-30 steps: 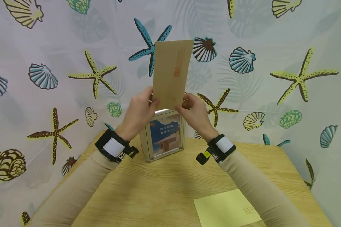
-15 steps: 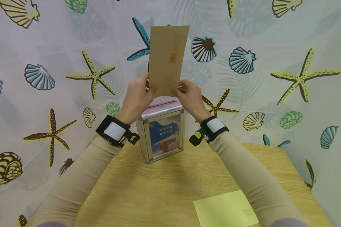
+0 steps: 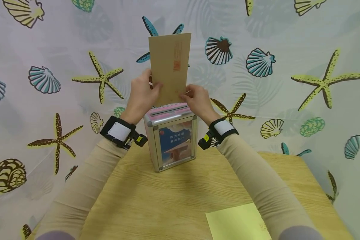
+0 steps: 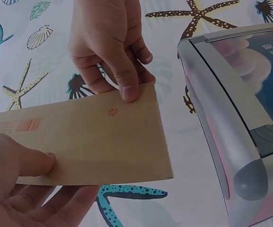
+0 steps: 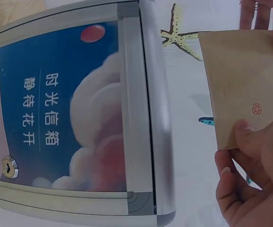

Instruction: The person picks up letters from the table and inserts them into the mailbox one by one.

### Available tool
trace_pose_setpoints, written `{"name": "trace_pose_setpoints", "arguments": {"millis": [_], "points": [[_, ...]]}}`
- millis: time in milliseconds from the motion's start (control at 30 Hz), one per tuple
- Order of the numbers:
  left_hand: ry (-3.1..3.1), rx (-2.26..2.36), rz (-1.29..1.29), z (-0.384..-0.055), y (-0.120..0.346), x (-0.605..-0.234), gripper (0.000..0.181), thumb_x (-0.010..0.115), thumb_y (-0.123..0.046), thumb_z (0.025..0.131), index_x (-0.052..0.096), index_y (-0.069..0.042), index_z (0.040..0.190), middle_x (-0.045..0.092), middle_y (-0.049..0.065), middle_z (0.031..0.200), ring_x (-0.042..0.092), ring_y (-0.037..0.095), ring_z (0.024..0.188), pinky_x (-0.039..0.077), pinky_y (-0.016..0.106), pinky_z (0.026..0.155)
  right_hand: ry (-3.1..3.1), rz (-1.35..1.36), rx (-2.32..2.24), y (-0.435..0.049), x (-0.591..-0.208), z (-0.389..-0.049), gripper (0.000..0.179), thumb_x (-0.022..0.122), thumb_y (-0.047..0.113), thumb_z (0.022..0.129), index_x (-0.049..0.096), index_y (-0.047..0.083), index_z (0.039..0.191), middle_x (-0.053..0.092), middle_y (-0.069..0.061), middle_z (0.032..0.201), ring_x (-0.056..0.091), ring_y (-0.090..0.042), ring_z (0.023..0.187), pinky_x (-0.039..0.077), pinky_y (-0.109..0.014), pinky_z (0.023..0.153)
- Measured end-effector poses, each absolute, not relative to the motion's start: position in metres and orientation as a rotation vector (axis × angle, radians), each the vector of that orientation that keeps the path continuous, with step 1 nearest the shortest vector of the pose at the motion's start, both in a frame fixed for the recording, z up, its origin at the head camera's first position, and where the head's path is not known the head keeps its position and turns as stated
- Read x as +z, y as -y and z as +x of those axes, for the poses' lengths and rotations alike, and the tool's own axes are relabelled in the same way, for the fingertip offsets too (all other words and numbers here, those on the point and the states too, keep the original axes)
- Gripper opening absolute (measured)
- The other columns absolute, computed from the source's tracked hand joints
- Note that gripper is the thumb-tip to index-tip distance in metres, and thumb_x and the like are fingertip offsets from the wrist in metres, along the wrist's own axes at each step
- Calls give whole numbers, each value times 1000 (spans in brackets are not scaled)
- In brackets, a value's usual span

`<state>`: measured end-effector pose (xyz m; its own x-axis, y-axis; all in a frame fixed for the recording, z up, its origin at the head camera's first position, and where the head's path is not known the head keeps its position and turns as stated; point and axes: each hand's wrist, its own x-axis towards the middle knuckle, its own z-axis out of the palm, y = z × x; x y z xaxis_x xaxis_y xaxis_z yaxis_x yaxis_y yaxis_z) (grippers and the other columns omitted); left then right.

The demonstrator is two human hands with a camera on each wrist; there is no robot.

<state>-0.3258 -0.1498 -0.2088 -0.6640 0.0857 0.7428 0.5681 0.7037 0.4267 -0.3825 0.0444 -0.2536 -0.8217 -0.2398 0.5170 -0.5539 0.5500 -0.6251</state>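
A brown paper envelope (image 3: pixel 169 66) with red print stands upright above a metal-framed letter box (image 3: pixel 175 141). My left hand (image 3: pixel 142 95) pinches its left edge, thumb on the near face. At the lower right corner, my right hand (image 3: pixel 198 101) pinches it between thumb and fingers. In the left wrist view the bottom edge of the envelope (image 4: pixel 94 146) is apart from the box (image 4: pixel 240 156). The pink top of the box carries a long slot (image 3: pixel 169 110). In the right wrist view, the box's front (image 5: pixel 56 113) shows a blue picture with a small lock (image 5: pixel 10 167).
A second, yellowish envelope (image 3: pixel 237 221) lies on the wooden table (image 3: pixel 168 200) at the front right, partly under my right forearm. Behind the table hangs a white curtain (image 3: pixel 222 20) printed with starfish and shells.
Both hands have risen with the envelope and shifted left, uncovering the box's slotted top. In the last half second the envelope has come down slightly. The box and the other envelope stay put.
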Motion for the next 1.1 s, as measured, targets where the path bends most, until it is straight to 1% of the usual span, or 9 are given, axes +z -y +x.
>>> {"name": "trace_pose_setpoints", "arguments": {"millis": [233,367,600,767,933,1100], "points": [[2170,-863,-495,-327,151,-211,26,64,-10,93,57,-2,117,68,16,102,66,22,85,58,35,71,2475,638,1135,-45,-265,-391,16,65,18,95,65,4,103,72,-13,101,67,-19,88,55,-38,73],[2165,-879,-503,-331,152,-215,25,64,-8,93,58,-3,117,68,15,103,66,20,86,58,36,71,2508,661,1089,-43,-272,-392,17,64,18,95,65,3,103,71,-13,101,66,-20,87,55,-39,74],[2170,-929,-515,-335,157,-224,27,63,-2,91,58,0,117,68,18,103,67,24,85,58,39,71,2519,689,1002,-42,-277,-394,17,64,17,95,65,4,105,71,-13,101,65,-19,87,55,-39,76],[2191,-897,-517,-336,160,-226,25,63,-3,92,58,0,116,68,19,103,67,26,86,58,39,71,2507,702,980,-43,-275,-395,16,64,17,95,65,4,104,71,-13,102,66,-20,89,55,-39,78],[2251,-847,-507,-337,160,-233,24,62,-5,93,58,1,116,67,18,105,66,26,90,57,39,71,2472,718,1026,-44,-269,-393,17,60,17,97,63,5,109,71,-13,106,66,-20,93,55,-39,80],[2278,-865,-505,-336,162,-242,25,62,-4,93,57,1,116,67,19,107,65,28,93,57,43,71,2368,740,1051,-45,-256,-392,18,59,18,98,62,5,111,71,-12,104,65,-20,92,54,-40,80]]}}
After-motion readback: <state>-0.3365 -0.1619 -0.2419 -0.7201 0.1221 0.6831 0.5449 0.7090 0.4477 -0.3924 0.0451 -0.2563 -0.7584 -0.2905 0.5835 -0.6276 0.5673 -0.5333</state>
